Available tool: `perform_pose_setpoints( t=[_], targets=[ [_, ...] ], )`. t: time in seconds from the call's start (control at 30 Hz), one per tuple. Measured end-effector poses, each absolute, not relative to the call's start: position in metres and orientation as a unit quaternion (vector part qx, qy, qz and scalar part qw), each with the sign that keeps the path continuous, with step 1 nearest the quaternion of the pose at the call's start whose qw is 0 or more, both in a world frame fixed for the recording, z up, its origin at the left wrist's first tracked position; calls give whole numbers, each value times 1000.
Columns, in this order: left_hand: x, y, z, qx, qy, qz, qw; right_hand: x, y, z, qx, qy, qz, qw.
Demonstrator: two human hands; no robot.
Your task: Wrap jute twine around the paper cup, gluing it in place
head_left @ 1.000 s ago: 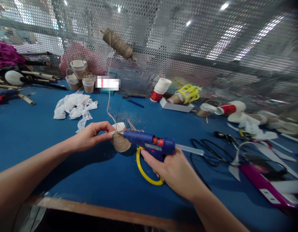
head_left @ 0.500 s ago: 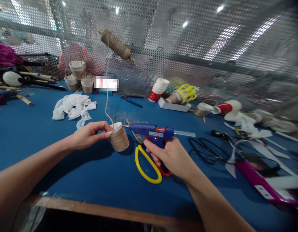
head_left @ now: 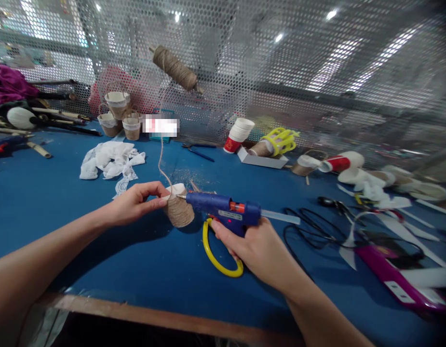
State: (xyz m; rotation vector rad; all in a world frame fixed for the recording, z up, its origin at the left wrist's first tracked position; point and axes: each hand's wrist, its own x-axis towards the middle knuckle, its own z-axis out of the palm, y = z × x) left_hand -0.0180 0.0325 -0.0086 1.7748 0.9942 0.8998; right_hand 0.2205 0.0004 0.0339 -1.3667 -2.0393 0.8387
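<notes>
My left hand (head_left: 145, 202) pinches the rim of a paper cup (head_left: 181, 212) wrapped in brown twine, tilted above the blue table. A strand of twine (head_left: 160, 161) runs from the cup up to a spool (head_left: 175, 67) on the mesh panel. My right hand (head_left: 250, 241) is closed around the handle of a blue glue gun (head_left: 223, 209) with a clear glue stick in its back. The gun's nozzle is at the cup's upper edge, near my left fingertips; whether it touches I cannot tell. Scissors with a yellow handle (head_left: 223, 271) lie under the gun, partly hidden.
White lace (head_left: 109, 159) lies at the left, with several twine-covered baskets (head_left: 117, 103) behind it. Stacked paper cups (head_left: 239, 135) and pliers (head_left: 199, 150) are at the back. Black cables (head_left: 313, 226) and a purple power strip (head_left: 385, 274) lie right.
The glue gun has moved slightly left and down, its nozzle shifting from beside the cup's rim to the front of its upper edge. My left hand keeps its hold on the cup.
</notes>
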Motion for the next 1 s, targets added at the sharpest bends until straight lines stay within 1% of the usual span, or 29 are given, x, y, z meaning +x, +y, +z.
perform_pose_setpoints(
  t=[0.1,0.2,0.4,0.5,0.67,0.83,0.9,1.0],
  targets=[
    [-16,31,-9,712,399,372,443,218,-2,30,-484,-777,287,283],
    [-16,31,-9,710,404,371,441,219,0,30,-497,-773,286,270],
    [-17,31,-5,716,397,364,445,224,9,37,-542,-735,327,243],
    [-18,32,-5,724,393,361,436,226,14,36,-544,-730,331,250],
    [-19,34,-8,730,390,362,428,226,20,32,-502,-753,335,263],
    [-20,34,-10,733,386,363,426,227,22,29,-529,-721,361,266],
    [-19,33,-9,735,384,364,424,228,26,28,-529,-703,385,278],
    [-18,32,-8,741,383,363,415,234,38,22,-530,-673,397,330]
  ],
)
